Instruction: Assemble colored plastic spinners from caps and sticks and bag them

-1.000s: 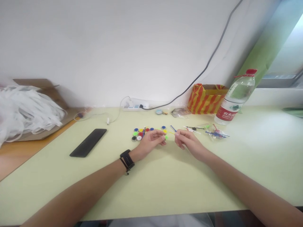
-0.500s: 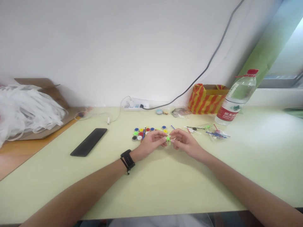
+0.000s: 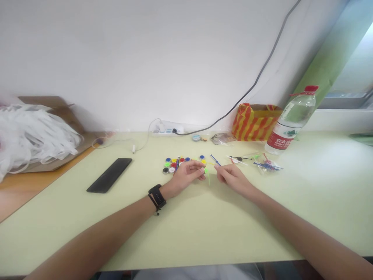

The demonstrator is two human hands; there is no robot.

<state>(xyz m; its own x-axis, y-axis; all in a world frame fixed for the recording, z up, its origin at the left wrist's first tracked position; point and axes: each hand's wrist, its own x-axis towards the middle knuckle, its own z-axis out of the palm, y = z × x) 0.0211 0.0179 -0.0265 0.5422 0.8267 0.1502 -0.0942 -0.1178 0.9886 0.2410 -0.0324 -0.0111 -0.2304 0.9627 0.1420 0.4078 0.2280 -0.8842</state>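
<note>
Near the middle of the pale green table, my left hand [image 3: 189, 173] pinches a small bright green piece [image 3: 206, 171] with a thin strip hanging down from it. My right hand [image 3: 231, 177] is a little to the right, fingers curled together, its fingertips beside a blue stick [image 3: 215, 160] and a thin yellow piece. Whether it grips anything is too small to tell. Behind my left hand lie several small round discs, among them a black one [image 3: 166, 170], a white one [image 3: 171, 170] and a blue one [image 3: 202, 157].
A black phone [image 3: 110, 175] lies at left, near a box of white strips [image 3: 40, 132]. At the back are a power strip [image 3: 167, 129] and a striped bag [image 3: 253, 122]. A bottle [image 3: 291, 120] stands right, behind a plastic bag of coloured sticks [image 3: 268, 165].
My right hand has come away from the green piece to the right and its fingers have curled in. The green strip now hangs lower from my left hand, which has stayed in place.
</note>
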